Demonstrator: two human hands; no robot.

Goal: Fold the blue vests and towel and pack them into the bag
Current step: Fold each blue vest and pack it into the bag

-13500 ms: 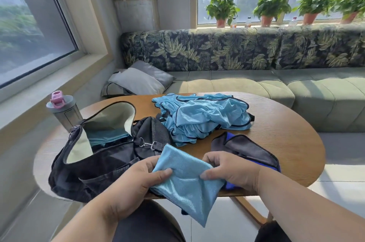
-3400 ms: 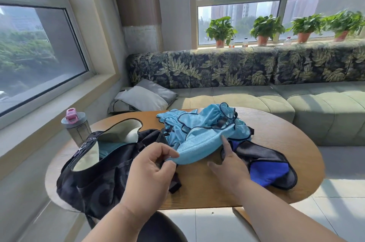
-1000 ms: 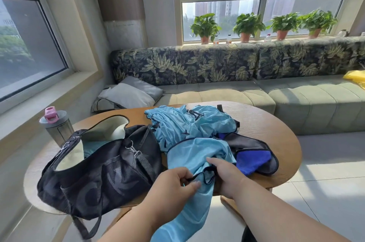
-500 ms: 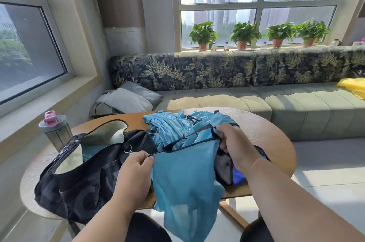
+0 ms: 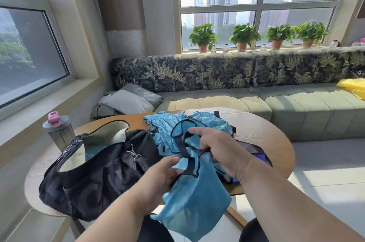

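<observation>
1. Fingers of the right hand (image 5: 221,148) curled around a bunched black-trimmed strap of the vest (image 5: 195,192), index finger extended.
2. Left hand (image 5: 160,180) gripped the vest's upper edge, fingers curled into the cloth.
3. Vest hung from both hands over the near edge of the table (image 5: 262,133).
4. Further vests (image 5: 164,133) lay heaped on the table behind.
5. Bag (image 5: 102,170) sat open at left, touching the heap.
6. Bottle (image 5: 58,131) stood beyond the bag.

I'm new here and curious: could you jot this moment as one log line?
step: folding vest | left hand: grips vest | right hand: grips vest | bag: open on table
</observation>
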